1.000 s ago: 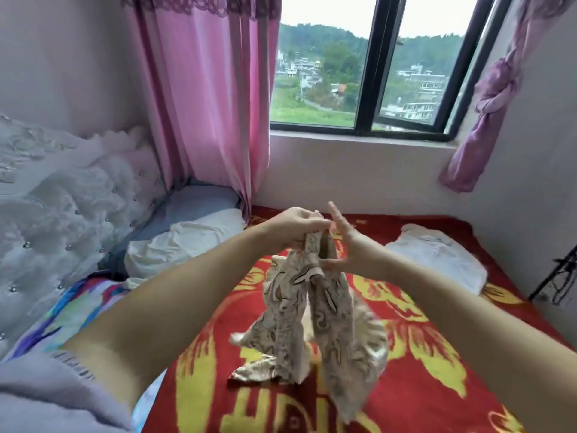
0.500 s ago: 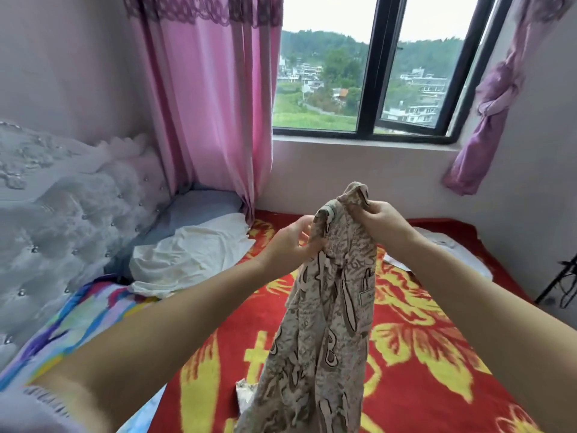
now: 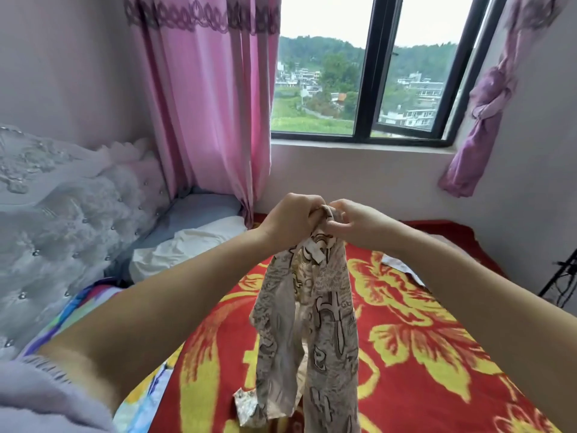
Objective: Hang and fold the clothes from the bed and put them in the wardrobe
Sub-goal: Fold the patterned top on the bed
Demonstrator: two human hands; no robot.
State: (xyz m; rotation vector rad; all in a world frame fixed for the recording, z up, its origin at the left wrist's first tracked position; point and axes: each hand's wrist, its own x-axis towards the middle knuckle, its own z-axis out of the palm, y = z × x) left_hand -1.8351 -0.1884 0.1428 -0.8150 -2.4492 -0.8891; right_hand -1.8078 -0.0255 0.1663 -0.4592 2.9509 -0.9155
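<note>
Since half a second ago the two hands have come together at the centre of the frame: the left hand [image 3: 288, 221], which was lower and to the left on the cloth, has risen to meet the right hand [image 3: 352, 221], and the peak of the patterned garment [image 3: 315, 307] that stood above the fingers is now gathered between them. The garment also hangs narrower, in two long strips rather than one broad sheet.

Both hands grip the same top edge of the garment, knuckles nearly touching, fingers curled round the bunched cloth. Holding it high by one point lets the rest drop free and straighten under its own weight, which looks like a step towards finding its shape before folding or hanging. Its lower end trails down to the bottom centre of the frame, over the red and yellow flowered blanket [image 3: 421, 354] on the bed.

A small pale tag [image 3: 319, 257] shows just under the hands; whatever is printed on it is too small to read. The beige print carries letter-like shapes, but no word can be made out.

A white garment [image 3: 402, 265] lies on the blanket at centre right, partly hidden by the right forearm. The wardrobe is not in view.
</note>
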